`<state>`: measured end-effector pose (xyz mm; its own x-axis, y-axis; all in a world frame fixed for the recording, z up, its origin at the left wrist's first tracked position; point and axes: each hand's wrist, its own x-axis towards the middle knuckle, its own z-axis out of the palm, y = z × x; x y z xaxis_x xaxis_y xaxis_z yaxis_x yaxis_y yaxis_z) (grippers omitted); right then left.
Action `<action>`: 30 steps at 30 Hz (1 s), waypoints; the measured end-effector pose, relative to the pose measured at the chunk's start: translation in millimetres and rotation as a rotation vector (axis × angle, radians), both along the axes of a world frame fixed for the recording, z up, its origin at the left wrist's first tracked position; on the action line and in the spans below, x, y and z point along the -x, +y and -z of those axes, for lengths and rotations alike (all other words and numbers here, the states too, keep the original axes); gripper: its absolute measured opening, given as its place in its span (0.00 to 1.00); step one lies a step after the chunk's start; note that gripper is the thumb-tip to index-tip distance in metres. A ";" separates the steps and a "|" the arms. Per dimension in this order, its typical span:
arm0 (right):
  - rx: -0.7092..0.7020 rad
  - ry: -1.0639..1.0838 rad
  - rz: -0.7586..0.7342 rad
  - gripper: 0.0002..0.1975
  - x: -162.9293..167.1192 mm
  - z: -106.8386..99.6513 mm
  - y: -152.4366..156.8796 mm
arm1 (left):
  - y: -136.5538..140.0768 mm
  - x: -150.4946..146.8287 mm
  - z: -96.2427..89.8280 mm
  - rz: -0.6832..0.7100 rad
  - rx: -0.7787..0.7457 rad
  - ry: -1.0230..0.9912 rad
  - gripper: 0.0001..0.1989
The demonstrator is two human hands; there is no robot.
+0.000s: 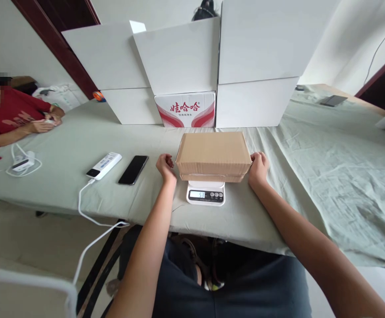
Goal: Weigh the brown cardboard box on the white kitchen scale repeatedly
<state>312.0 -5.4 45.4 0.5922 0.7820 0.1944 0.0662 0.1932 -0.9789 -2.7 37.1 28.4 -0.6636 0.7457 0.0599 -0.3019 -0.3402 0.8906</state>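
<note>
A closed brown cardboard box (215, 152) rests on a small white kitchen scale (206, 196), overhanging it on both sides. The scale's lit display seems to read 53. My left hand (166, 167) lies on the cloth just left of the box, fingers curled in, with a small gap between them. On the other side my right hand (259, 165) is closed into a loose fist, its knuckles at the box's right edge and seemingly touching it. I see nothing held in either hand, though the right fingertips are partly hidden.
White panels and a red-and-white carton (186, 109) stand behind the box. To the left lie a black phone (133, 169) and a white power strip (104, 166) with its cord (81, 203). A person in a red shirt (13, 110) sits at far left, holding something small and white.
</note>
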 end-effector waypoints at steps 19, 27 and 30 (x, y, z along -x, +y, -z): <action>-0.001 0.001 0.025 0.20 -1.6 2.5 0.8 | -7.8 -9.0 -6.8 0.053 0.018 0.014 0.24; -0.003 -0.038 -0.058 0.23 -0.4 1.8 -2.2 | -8.6 -11.9 -11.3 0.067 0.047 -0.030 0.24; -0.005 -0.034 -0.048 0.23 -1.4 4.0 -1.1 | -8.8 -12.2 -11.0 0.068 0.053 -0.025 0.25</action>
<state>313.4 -6.5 41.4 0.5467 0.8087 0.2172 0.0895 0.2014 -0.9754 9.5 28.2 39.4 -0.6120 0.7908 0.0035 -0.3452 -0.2711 0.8985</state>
